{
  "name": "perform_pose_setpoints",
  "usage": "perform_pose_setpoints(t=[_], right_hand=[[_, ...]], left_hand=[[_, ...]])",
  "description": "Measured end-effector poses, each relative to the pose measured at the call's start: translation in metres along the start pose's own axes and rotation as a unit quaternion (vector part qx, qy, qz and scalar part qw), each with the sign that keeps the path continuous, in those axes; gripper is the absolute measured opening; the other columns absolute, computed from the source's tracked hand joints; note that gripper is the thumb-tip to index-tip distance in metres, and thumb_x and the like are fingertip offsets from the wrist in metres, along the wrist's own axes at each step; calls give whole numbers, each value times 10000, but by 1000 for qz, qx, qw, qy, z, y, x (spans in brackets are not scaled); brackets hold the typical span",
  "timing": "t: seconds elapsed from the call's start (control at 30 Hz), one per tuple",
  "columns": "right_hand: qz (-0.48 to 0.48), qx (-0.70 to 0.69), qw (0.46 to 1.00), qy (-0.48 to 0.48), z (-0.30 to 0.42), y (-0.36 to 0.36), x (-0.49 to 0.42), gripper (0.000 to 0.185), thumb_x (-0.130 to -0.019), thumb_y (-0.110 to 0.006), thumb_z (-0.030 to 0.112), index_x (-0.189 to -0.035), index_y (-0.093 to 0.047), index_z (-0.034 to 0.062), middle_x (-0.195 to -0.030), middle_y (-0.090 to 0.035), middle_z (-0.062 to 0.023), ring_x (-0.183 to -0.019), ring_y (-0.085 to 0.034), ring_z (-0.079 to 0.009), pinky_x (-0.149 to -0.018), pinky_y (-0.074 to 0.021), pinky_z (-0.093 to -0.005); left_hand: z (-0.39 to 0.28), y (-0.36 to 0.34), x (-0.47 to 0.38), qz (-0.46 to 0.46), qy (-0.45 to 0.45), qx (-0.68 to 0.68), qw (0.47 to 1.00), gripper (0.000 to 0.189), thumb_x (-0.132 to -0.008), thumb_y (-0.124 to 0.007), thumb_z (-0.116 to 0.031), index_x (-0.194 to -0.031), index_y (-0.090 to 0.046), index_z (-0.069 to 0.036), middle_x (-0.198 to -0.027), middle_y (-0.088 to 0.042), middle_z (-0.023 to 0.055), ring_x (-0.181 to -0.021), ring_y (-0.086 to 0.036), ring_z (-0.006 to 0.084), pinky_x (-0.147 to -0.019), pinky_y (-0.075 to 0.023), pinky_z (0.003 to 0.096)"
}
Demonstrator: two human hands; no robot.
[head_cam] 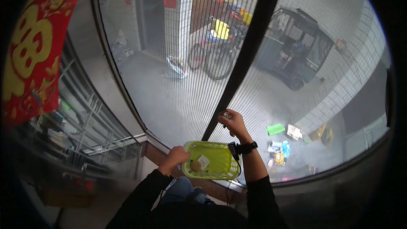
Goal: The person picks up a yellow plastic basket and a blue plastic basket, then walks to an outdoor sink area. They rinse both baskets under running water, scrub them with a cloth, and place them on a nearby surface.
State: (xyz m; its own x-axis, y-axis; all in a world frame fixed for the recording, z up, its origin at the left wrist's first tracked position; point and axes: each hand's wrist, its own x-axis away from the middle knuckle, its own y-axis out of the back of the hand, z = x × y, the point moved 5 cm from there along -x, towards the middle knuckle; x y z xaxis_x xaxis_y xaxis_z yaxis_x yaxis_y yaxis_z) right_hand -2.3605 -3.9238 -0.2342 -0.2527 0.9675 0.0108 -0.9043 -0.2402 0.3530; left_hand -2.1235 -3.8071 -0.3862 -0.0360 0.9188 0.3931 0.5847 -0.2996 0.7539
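Note:
My left hand (178, 156) grips the left end of a light green plastic basket (219, 160) at waist height. Inside the basket lie a round tan object (196, 165) and a small whitish piece (203, 160) bearing writing. My right hand (234, 122) is raised above the basket's right end, beside the dark upright bar (241, 63) of a pleated screen door (178, 101). Its curled fingers hold a small shiny patterned object (227, 115); more small bits show below the palm. What they are I cannot tell. A black device (243, 148) with a cable is strapped to my right wrist.
A raised sill (152, 152) runs below the screen. Beyond it stand a bicycle (217, 60), a dark covered three-wheeler (295, 51) and several scattered packages (279, 149). A metal-barred gate (92, 111) and a red hanging decoration (38, 51) are at left.

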Motion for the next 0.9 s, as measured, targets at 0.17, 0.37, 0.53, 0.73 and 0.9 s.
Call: perform_pose_setpoints(t=[0.17, 0.37, 0.53, 0.73, 0.9], right_hand=[[-96, 63, 993, -8, -35, 84, -85, 223, -813, -669, 152, -991, -686, 20, -704, -668, -58, -624, -623, -109, -573, -492, -256], [-306, -57, 950, -27, -69, 190, -86, 354, -832, -658, 108, -1165, -631, -10, -1004, -690, -91, -778, -633, -116, -690, -514, -259], [-524, -21, 851, 36, -106, 244, -67, 400, -860, -645, 115, -1241, -590, 6, -1070, -670, -70, -827, -624, -111, -672, -509, -237], [-771, 92, 630, -11, -250, 286, -21, 209, -889, -638, 80, -1059, -577, -27, -972, -596, -97, -869, -560, -167, -773, -475, -293], [-445, -93, 882, -126, -371, 232, -136, 142, -850, -544, 9, -962, -629, 29, -761, -565, -19, -592, -497, -73, -523, -408, -223]], left_hand=[[-60, 17, -129, -10, -25, 2, 1000, 475, -754, -623, -395, -881, -696, 57, -821, -661, 287, -825, -664, 434, -761, -532, 474], [-81, 42, -265, 15, -3, 215, 976, 333, -818, -625, -244, -944, -710, 53, -842, -709, 190, -773, -701, 269, -686, -535, 391], [-77, 123, -313, -64, 6, 298, 953, 257, -830, -619, -126, -970, -694, 75, -838, -714, 115, -699, -660, 156, -609, -496, 317], [-67, 110, -295, -151, 111, 386, 903, 249, -857, -575, -82, -1032, -673, 65, -924, -705, 121, -781, -671, 172, -679, -502, 302], [-44, 65, -259, -258, 148, 447, 844, 222, -855, -614, -110, -945, -694, 77, -832, -699, 95, -699, -638, 134, -604, -480, 301]])
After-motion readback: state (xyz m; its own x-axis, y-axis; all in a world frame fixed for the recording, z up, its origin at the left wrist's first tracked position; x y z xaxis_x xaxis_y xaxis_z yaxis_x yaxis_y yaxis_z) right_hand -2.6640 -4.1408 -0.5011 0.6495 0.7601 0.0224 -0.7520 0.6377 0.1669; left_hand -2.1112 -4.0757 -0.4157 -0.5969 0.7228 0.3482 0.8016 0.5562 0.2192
